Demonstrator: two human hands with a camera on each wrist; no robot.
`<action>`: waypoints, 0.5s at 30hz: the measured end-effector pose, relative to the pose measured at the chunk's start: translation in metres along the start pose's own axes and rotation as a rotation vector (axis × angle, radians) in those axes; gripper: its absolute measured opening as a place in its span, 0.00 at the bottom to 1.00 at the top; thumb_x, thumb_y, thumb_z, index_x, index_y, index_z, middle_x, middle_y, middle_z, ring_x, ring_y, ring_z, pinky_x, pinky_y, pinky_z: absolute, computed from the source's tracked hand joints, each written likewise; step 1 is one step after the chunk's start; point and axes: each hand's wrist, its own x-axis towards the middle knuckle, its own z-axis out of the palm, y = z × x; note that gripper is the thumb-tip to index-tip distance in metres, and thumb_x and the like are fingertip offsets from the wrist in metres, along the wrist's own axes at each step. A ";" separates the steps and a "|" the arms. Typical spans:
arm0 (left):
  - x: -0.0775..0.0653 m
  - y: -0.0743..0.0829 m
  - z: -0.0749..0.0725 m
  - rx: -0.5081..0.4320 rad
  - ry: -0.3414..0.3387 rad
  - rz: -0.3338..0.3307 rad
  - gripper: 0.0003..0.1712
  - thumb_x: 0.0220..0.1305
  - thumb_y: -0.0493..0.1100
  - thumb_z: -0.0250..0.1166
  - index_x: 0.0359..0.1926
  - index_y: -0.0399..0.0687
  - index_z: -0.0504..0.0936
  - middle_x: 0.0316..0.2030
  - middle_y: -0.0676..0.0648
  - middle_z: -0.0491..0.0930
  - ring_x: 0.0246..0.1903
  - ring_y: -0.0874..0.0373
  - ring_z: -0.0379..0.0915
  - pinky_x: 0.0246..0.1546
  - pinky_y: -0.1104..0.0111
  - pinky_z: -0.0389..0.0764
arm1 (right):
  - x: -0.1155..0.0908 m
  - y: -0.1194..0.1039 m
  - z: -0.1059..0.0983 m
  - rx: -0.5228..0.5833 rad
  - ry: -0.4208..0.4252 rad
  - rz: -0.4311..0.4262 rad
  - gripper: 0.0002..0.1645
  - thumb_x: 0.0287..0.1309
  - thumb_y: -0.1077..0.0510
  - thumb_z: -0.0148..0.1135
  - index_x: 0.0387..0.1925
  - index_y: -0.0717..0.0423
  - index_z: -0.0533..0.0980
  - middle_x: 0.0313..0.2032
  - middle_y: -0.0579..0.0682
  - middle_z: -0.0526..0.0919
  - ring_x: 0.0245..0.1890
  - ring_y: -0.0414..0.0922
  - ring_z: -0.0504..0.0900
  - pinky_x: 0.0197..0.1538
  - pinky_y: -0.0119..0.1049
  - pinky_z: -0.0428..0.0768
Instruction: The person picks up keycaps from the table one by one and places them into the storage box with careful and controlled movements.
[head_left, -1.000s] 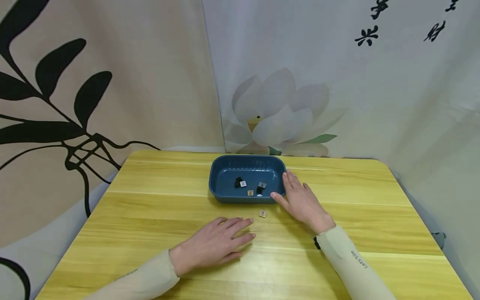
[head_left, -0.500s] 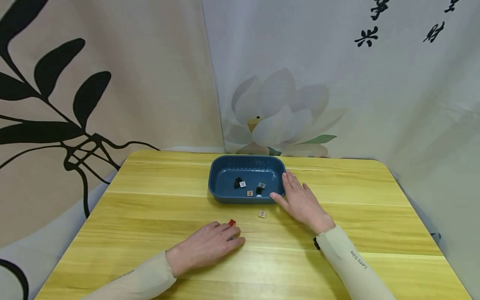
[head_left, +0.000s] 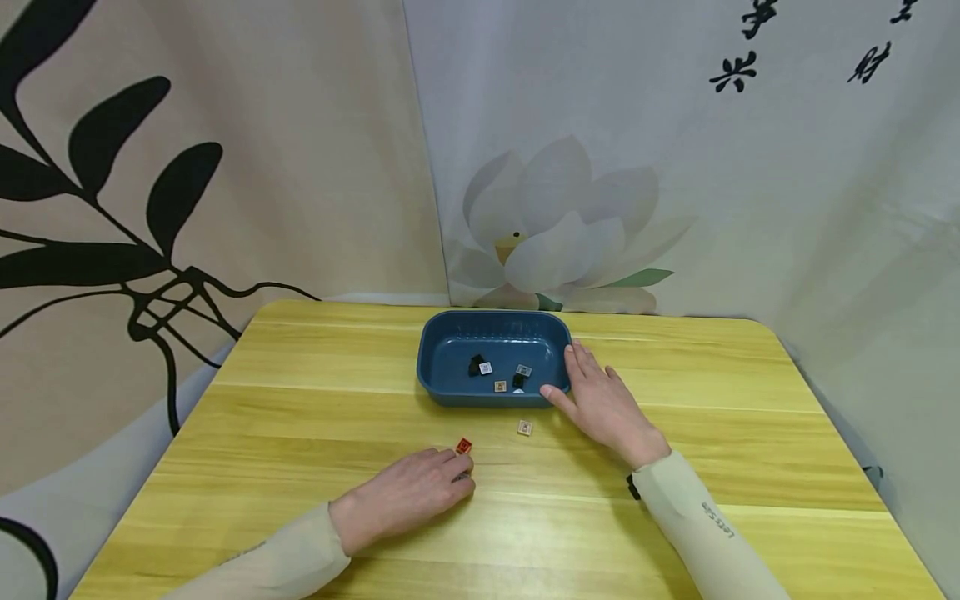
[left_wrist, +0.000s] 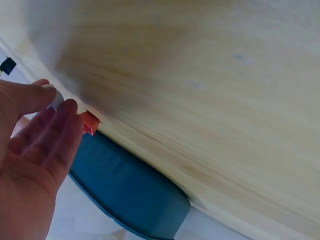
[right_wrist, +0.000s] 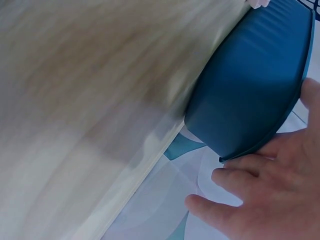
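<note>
Yellow table [head_left: 300, 400]: left hand [head_left: 405, 496] touches red block [head_left: 463, 446], right hand [head_left: 600, 404] steadies tray [head_left: 442, 383].

A small red tile [head_left: 464, 446] is seen lying flat on the yellow wooden bench [head_left: 300, 417], touched at its near edge by the fingertips [head_left: 456, 463] of the left hand [head_left: 408, 496]. A blue oval tray [head_left: 450, 392] is set further back, its right rim touched by the right hand [head_left: 600, 404]. A pale tile [head_left: 525, 427] lies between them, just before the tray.
</note>
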 end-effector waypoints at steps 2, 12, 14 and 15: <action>0.000 0.000 0.000 0.000 0.016 0.005 0.08 0.69 0.36 0.67 0.46 0.51 0.84 0.47 0.51 0.78 0.42 0.59 0.75 0.44 0.69 0.81 | 0.000 0.000 0.000 0.002 0.000 0.000 0.58 0.74 0.25 0.40 0.81 0.66 0.46 0.81 0.63 0.45 0.80 0.59 0.49 0.75 0.66 0.55; 0.007 -0.006 -0.010 -0.019 0.078 0.026 0.12 0.67 0.34 0.70 0.50 0.48 0.83 0.51 0.49 0.79 0.45 0.59 0.76 0.51 0.71 0.82 | 0.000 0.000 0.000 -0.005 0.009 -0.002 0.59 0.73 0.24 0.38 0.80 0.67 0.47 0.81 0.63 0.46 0.80 0.59 0.49 0.74 0.66 0.56; 0.009 -0.010 -0.014 -0.018 0.110 0.019 0.13 0.67 0.34 0.70 0.51 0.47 0.83 0.51 0.49 0.79 0.46 0.59 0.76 0.51 0.71 0.82 | -0.001 0.000 0.000 -0.003 0.014 -0.005 0.58 0.73 0.24 0.39 0.80 0.67 0.47 0.81 0.63 0.46 0.80 0.59 0.49 0.74 0.66 0.56; 0.011 -0.012 -0.017 -0.014 0.128 0.014 0.14 0.67 0.34 0.71 0.51 0.47 0.83 0.51 0.49 0.78 0.46 0.59 0.76 0.50 0.71 0.82 | -0.001 0.001 0.001 -0.003 0.015 -0.007 0.58 0.73 0.24 0.39 0.80 0.67 0.47 0.81 0.63 0.46 0.80 0.59 0.49 0.74 0.66 0.56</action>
